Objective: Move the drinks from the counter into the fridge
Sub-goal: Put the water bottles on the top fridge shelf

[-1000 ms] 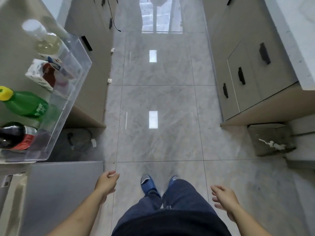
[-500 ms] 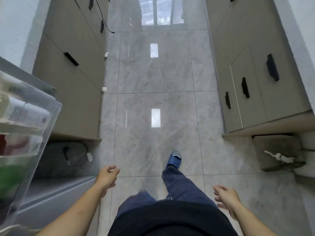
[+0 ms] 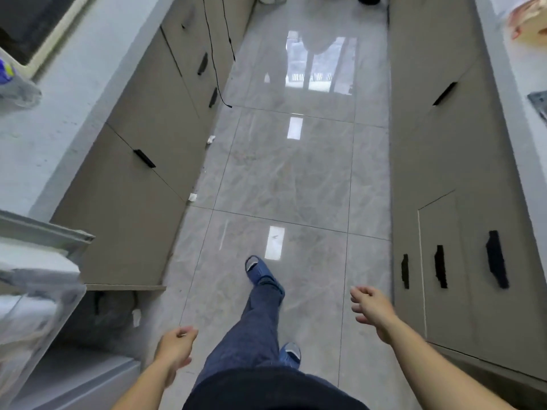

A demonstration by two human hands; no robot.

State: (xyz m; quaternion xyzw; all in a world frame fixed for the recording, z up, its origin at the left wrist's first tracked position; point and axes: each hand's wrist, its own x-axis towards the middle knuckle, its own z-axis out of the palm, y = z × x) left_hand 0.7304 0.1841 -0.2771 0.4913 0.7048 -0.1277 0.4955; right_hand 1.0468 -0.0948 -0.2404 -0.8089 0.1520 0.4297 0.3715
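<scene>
Standing on the grey tiled floor [image 3: 284, 173], a person in dark jeans has one blue slipper [image 3: 257, 269] ahead of the other [image 3: 291, 352]; the left hand [image 3: 174, 349] hangs low with fingers loosely curled, holding nothing; the right hand [image 3: 370, 306] reaches a little farther up the floor, fingers relaxed and spread, also empty. Left of the floor runs a row of beige cabinets [image 3: 142, 161] under a pale counter [image 3: 59, 113]; at the counter's near end, beside the left hand, juts the clear shelf of the fridge door [image 3: 35, 306], blurred, so whether drinks sit in it cannot be told. On the counter's far left edge lies something blue and yellow [image 3: 6, 74], too blurred to name. Right of the floor stand more cabinets [image 3: 444, 173] with black handles [image 3: 495, 258]; a black cable [image 3: 217, 72] hangs down the left cabinets.
</scene>
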